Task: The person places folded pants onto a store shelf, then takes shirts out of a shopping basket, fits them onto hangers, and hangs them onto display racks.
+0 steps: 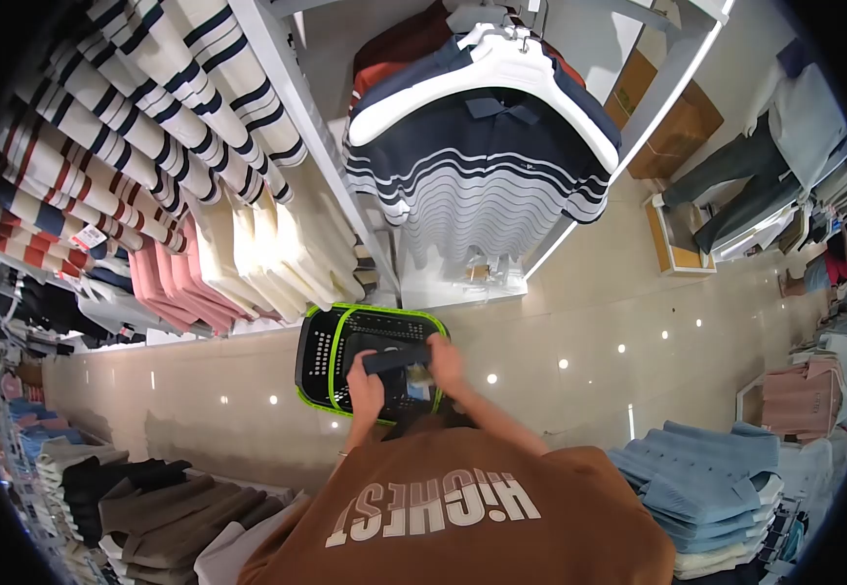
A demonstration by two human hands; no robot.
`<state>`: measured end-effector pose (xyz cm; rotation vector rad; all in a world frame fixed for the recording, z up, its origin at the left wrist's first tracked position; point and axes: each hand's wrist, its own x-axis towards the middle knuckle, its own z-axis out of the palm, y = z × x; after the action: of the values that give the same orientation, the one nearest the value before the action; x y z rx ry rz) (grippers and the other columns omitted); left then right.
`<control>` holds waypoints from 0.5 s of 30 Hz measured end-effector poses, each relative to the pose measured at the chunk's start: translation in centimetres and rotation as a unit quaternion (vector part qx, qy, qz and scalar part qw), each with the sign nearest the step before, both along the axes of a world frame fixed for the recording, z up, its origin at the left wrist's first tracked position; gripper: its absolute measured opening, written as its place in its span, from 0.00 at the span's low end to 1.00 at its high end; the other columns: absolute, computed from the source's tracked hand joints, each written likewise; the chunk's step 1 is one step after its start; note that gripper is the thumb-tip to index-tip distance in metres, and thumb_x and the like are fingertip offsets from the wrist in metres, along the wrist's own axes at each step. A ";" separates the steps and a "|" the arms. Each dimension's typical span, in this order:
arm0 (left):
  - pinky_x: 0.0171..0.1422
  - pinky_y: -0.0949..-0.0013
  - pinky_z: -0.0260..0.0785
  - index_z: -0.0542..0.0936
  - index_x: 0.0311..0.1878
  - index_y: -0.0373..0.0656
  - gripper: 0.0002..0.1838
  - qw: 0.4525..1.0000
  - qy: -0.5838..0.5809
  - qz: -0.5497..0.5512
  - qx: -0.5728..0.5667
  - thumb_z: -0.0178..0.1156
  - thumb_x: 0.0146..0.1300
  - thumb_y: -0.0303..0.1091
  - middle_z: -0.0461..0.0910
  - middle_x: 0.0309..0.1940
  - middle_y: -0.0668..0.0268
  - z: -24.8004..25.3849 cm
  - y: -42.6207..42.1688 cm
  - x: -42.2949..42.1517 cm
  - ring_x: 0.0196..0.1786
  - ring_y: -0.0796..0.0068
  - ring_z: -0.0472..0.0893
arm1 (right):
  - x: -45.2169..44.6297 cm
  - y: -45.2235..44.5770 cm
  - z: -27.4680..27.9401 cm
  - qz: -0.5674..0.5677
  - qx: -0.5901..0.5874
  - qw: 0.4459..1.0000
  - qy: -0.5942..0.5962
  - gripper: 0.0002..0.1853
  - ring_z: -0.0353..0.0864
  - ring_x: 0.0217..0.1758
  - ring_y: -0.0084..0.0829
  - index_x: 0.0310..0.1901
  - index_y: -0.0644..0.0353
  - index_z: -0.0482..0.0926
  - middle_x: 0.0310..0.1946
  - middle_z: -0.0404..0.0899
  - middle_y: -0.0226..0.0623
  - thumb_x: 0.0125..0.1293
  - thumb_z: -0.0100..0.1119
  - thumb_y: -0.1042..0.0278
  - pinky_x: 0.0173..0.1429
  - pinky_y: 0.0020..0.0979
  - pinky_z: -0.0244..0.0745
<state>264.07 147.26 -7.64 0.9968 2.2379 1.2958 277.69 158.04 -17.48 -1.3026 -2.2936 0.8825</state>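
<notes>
Low in front of me, a black shopping basket (322, 353) with a bright green rim and handle stands on the floor by the clothes rack. Over it, my left hand (366, 388) and my right hand (446, 365) grip opposite ends of a dark grey, strip-like piece (397, 359), which looks like folded cloth. The fingers of both hands are closed on it. Inside the basket, below my right hand, is a small pale and bluish item (418, 383) that I cannot make out. My hands partly cover the basket's near side.
Striped polo shirts (487, 180) hang on white hangers (487, 83) ahead. Striped, pink and cream garments (267, 244) hang at the left. Folded blue shirts (701, 478) are stacked near right, and brown and black clothes (170, 512) near left. A mannequin (765, 166) stands far right.
</notes>
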 end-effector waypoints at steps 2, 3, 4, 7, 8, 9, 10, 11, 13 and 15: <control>0.51 0.61 0.67 0.75 0.44 0.35 0.21 0.997 0.056 0.014 0.056 0.40 0.45 0.16 0.77 0.34 0.49 0.8 -0.1 -1.6 0.40 0.50 0.78 | 1.8 1.4 0.2 -0.037 -0.067 0.997 0.027 0.22 0.75 0.42 0.53 0.46 0.58 0.67 0.39 0.75 0.49 0.46 0.56 0.81 0.45 0.47 0.71; 0.52 0.61 0.67 0.75 0.44 0.35 0.22 0.994 0.085 0.017 0.071 0.40 0.45 0.15 0.77 0.35 0.50 0.9 -0.2 -2.4 0.41 0.50 0.77 | 2.1 2.1 1.6 -0.048 -0.125 0.991 0.020 0.23 0.75 0.44 0.55 0.48 0.59 0.67 0.40 0.76 0.51 0.46 0.54 0.82 0.48 0.46 0.71; 0.56 0.62 0.65 0.74 0.45 0.35 0.22 0.987 0.145 -0.003 0.072 0.41 0.45 0.14 0.76 0.38 0.51 2.2 -0.3 -2.6 0.45 0.51 0.75 | 2.1 2.4 1.6 -0.057 -0.105 0.991 0.060 0.23 0.75 0.44 0.55 0.48 0.60 0.68 0.39 0.76 0.53 0.46 0.52 0.82 0.49 0.45 0.70; 0.59 0.61 0.62 0.73 0.47 0.35 0.23 0.986 0.157 0.024 0.051 0.41 0.46 0.14 0.74 0.44 0.50 3.4 0.0 -3.7 0.50 0.53 0.73 | 1.6 3.4 3.2 -0.053 -0.075 0.991 0.098 0.21 0.73 0.45 0.55 0.47 0.62 0.69 0.38 0.75 0.55 0.47 0.50 0.81 0.51 0.46 0.68; 0.58 0.63 0.63 0.74 0.47 0.35 0.21 0.987 0.148 0.048 0.037 0.42 0.49 0.16 0.75 0.43 0.52 3.9 0.3 -3.8 0.50 0.56 0.74 | 1.5 3.8 4.1 -0.046 -0.067 0.989 0.127 0.21 0.73 0.45 0.55 0.46 0.62 0.70 0.37 0.75 0.55 0.46 0.49 0.81 0.51 0.46 0.68; 0.57 0.65 0.64 0.75 0.47 0.36 0.19 0.988 0.139 0.070 0.025 0.42 0.52 0.18 0.76 0.43 0.54 4.8 0.5 -3.9 0.49 0.60 0.75 | 1.4 4.3 5.0 -0.041 -0.056 0.985 0.157 0.21 0.72 0.46 0.55 0.45 0.63 0.70 0.36 0.75 0.55 0.45 0.49 0.81 0.51 0.46 0.67; 0.56 0.67 0.65 0.75 0.46 0.36 0.17 0.995 0.044 0.075 0.050 0.43 0.55 0.20 0.77 0.43 0.56 5.3 0.8 -4.1 0.48 0.63 0.75 | 1.4 4.8 5.8 -0.037 -0.043 0.981 0.187 0.21 0.72 0.46 0.56 0.45 0.63 0.70 0.36 0.75 0.55 0.45 0.48 0.81 0.51 0.46 0.67; 0.55 0.68 0.65 0.76 0.46 0.36 0.16 0.993 -0.052 0.079 0.076 0.43 0.57 0.22 0.77 0.42 0.57 5.8 1.1 -4.4 0.47 0.66 0.76 | 1.3 5.2 6.7 -0.039 -0.060 0.977 0.202 0.20 0.72 0.46 0.56 0.44 0.63 0.70 0.36 0.76 0.54 0.44 0.48 0.81 0.52 0.45 0.67; 0.52 0.72 0.66 0.77 0.44 0.37 0.13 0.967 -0.194 0.101 0.129 0.45 0.61 0.26 0.78 0.39 0.61 7.4 1.6 -4.3 0.43 0.72 0.76 | 1.3 5.6 7.9 -0.044 -0.093 0.968 0.231 0.20 0.72 0.45 0.56 0.43 0.64 0.71 0.36 0.76 0.54 0.43 0.47 0.81 0.52 0.45 0.67; 0.46 0.76 0.66 0.79 0.41 0.38 0.12 0.929 -0.286 0.138 0.187 0.47 0.64 0.30 0.78 0.33 0.65 9.5 2.0 -3.8 0.37 0.78 0.75 | 1.7 5.7 8.0 -0.026 -0.087 0.969 0.231 0.21 0.72 0.46 0.56 0.44 0.64 0.71 0.37 0.76 0.54 0.43 0.46 0.81 0.52 0.44 0.67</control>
<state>260.28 149.30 1.86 0.3281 1.7473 1.8950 279.38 163.70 -9.52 -1.0739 -1.8456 1.2423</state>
